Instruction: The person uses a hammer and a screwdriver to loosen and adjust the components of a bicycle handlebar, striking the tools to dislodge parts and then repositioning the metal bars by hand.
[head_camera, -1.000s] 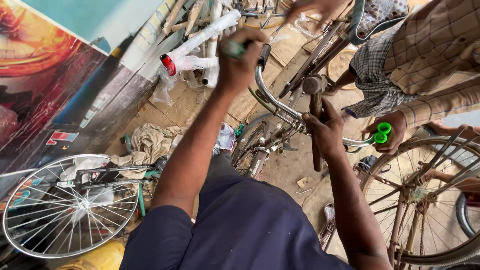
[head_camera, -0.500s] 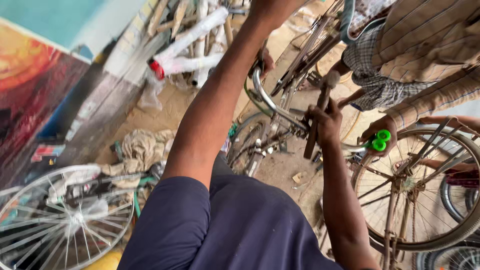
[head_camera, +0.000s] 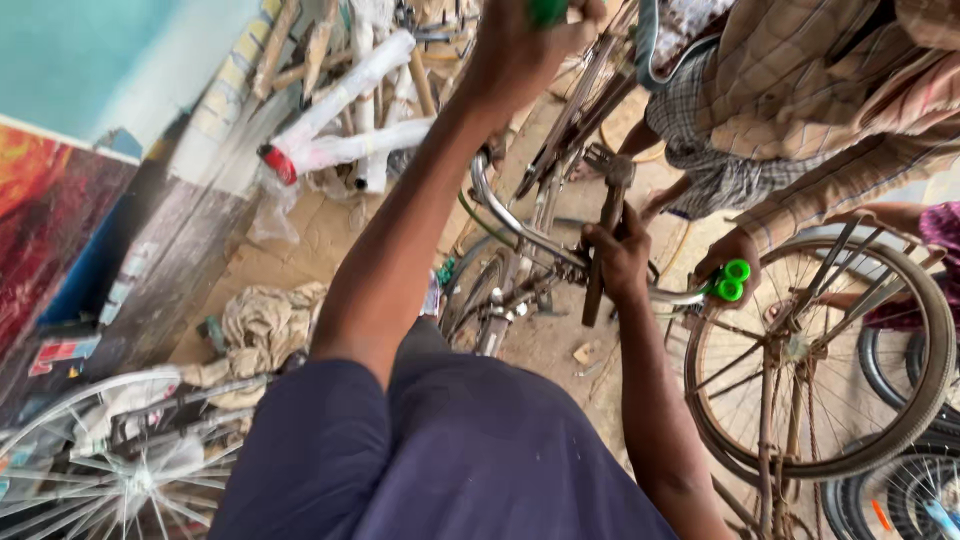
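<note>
My left hand (head_camera: 520, 45) is raised at the top of the view and grips the green grip at one end of a chrome bicycle handlebar (head_camera: 520, 225). My right hand (head_camera: 620, 255) holds a hammer (head_camera: 605, 235) by its wooden handle, with the metal head up, right over the middle of the handlebar. Another person's hand (head_camera: 725, 262) holds the other green grip (head_camera: 735, 280) at the right end. The bicycle's front wheel (head_camera: 480, 290) shows below the bar.
A person in a checked shirt (head_camera: 800, 90) stands at the upper right. A rusty bicycle wheel (head_camera: 815, 360) is at the right. A loose spoked wheel (head_camera: 110, 470) lies at lower left beside a rag (head_camera: 265, 325). Wrapped frames (head_camera: 340, 120) lean on the painted wall.
My left hand has risen toward the top edge with the green grip. My right hand and the hammer stay at the handlebar's middle. The view has shifted closer.
</note>
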